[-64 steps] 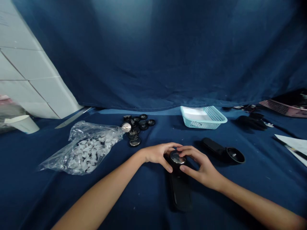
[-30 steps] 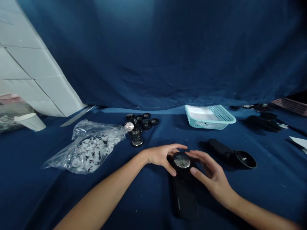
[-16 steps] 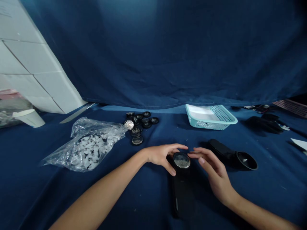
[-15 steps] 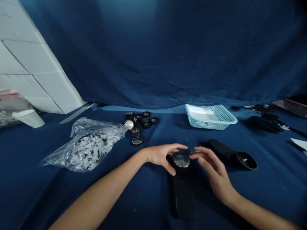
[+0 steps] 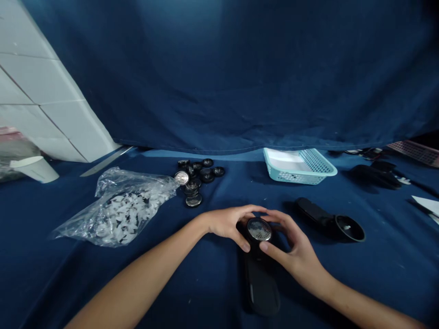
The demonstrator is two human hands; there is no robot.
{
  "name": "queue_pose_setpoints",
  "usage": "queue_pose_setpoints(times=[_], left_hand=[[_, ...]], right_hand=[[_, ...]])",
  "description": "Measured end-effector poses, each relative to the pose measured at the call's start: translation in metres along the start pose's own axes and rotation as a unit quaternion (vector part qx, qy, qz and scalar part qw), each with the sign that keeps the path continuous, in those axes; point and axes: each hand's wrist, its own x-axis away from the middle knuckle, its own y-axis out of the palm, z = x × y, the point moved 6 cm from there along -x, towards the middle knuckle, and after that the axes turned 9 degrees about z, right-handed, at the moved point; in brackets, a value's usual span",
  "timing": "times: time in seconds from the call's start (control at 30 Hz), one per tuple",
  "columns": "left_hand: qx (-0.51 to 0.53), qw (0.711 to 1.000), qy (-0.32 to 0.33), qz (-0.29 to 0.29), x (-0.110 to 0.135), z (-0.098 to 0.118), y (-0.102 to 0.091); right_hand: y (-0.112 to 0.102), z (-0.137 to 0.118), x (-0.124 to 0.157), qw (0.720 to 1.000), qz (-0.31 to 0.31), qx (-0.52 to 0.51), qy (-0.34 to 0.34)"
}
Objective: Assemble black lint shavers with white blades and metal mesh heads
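Note:
A black fabric shaver [image 5: 263,283] lies on the blue cloth in front of me, its handle toward me. At its far end sits a round head cover [image 5: 259,229] with a perforated metal face. My left hand [image 5: 230,225] curves round the head from the left, thumb at the near edge and fingers behind. From the right, my right hand [image 5: 291,237] grips the same head, its thumb pressed on the near rim and its fingers at the far side. The fingertips of both hands meet behind it. A second black shaver body [image 5: 313,212] with an open cup lies to the right.
Several black head covers [image 5: 194,200] with perforated metal faces lie heaped beyond my left hand. A clear bag [image 5: 126,214] of small white blades is at left, near a paper cup [image 5: 37,169] and a knife-like blade [image 5: 104,162]. A light-blue basket [image 5: 300,176] stands behind.
My right hand has moved left and closed onto the head, its thumb now on the near rim. My left hand stays round the head. The view has shifted slightly.

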Motion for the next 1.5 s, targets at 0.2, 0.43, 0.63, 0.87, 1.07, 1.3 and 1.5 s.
queue_pose_setpoints(times=[0.2, 0.43, 0.63, 0.87, 1.07, 1.3, 1.5], left_hand=[[-0.009, 1.000, 0.016, 0.000, 0.000, 0.003, 0.003], [-0.026, 1.000, -0.001, 0.008, 0.002, 0.001, 0.003], [-0.033, 0.999, 0.008, 0.011, 0.000, 0.001, 0.001], [-0.023, 0.999, 0.003, 0.023, 0.002, 0.006, 0.004], [-0.019, 1.000, 0.002, 0.010, 0.001, 0.006, 0.006], [-0.019, 1.000, -0.006, 0.012, -0.001, 0.006, 0.009], [-0.071, 0.997, 0.019, 0.021, 0.000, 0.009, 0.007]], right_hand=[[0.005, -0.004, 0.000, 1.000, -0.022, -0.015, 0.002], [-0.003, -0.005, 0.003, 0.998, -0.015, -0.044, 0.038], [-0.018, -0.003, -0.003, 0.995, 0.088, -0.021, 0.032], [0.010, -0.006, 0.004, 0.991, -0.082, -0.076, 0.069], [0.007, -0.017, -0.001, 0.994, -0.087, 0.043, -0.058], [0.003, -0.045, -0.017, 0.955, -0.091, 0.202, -0.199], [0.002, -0.064, -0.028, 0.938, -0.184, 0.243, -0.163]])
